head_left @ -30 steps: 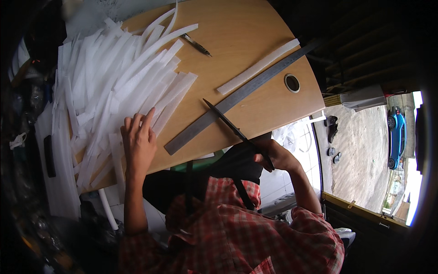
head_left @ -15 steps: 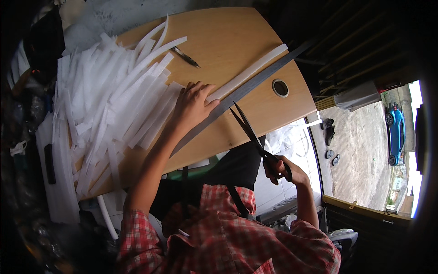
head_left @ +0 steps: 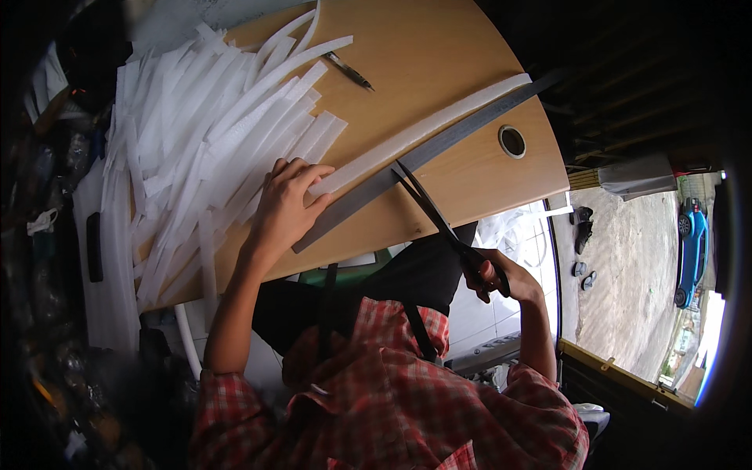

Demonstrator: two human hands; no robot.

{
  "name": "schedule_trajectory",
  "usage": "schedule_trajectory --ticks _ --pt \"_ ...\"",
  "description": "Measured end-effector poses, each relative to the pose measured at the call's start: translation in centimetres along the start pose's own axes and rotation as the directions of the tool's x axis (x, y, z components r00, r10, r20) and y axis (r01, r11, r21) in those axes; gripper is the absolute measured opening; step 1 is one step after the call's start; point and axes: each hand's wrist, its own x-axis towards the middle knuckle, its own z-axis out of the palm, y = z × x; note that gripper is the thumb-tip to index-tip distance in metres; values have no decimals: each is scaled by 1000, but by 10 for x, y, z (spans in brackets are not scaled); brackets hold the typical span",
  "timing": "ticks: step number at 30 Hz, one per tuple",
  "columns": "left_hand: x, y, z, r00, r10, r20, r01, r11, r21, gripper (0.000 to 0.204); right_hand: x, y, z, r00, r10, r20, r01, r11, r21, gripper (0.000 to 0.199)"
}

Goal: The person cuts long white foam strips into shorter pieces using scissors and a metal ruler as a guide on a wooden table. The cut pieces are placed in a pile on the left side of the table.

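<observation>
A white foam strip (head_left: 431, 129) lies slantwise across the wooden table, alongside a long grey flat bar (head_left: 439, 142) like a ruler. At the strip's near end is my left hand (head_left: 288, 205), its thumb and fingers closed about that end. My right hand (head_left: 501, 276) grips black scissors (head_left: 446, 231) by their handles, past the table's near edge. The blades are slightly parted, and their tips reach over the bar's near side. Left of my left hand lies a large heap of loose white foam strips (head_left: 188, 133).
A dark pen (head_left: 348, 70) rests on the table (head_left: 439, 39) beyond the heap. A round cable hole (head_left: 512, 142) is near the right edge. White scraps (head_left: 509, 231) lie on the tiled floor below. Outside are shoes (head_left: 583, 227) and a blue car (head_left: 691, 251).
My left hand has slid left and nearer along the foam strip to its near end, showing more of it. The scissors have shifted slightly, and the whole view has moved a little.
</observation>
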Motion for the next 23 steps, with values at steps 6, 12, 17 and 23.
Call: schedule_trajectory --ticks 6,12,17,23 --pt "-39 -8 -16 998 -30 -56 32 999 29 32 9 -19 1 999 -19 -39 18 1000 -18 94" --pt "-55 -10 -18 995 -12 -101 21 996 87 37 17 -20 1 996 -68 -62 65 997 -47 90" --pt "-65 -13 -18 996 -43 -80 51 993 111 36 22 -17 -4 997 -75 -35 71 991 -110 83" --pt "-69 -17 -20 995 -81 -54 86 991 106 35 31 -18 -2 993 -106 -42 101 989 -111 79"
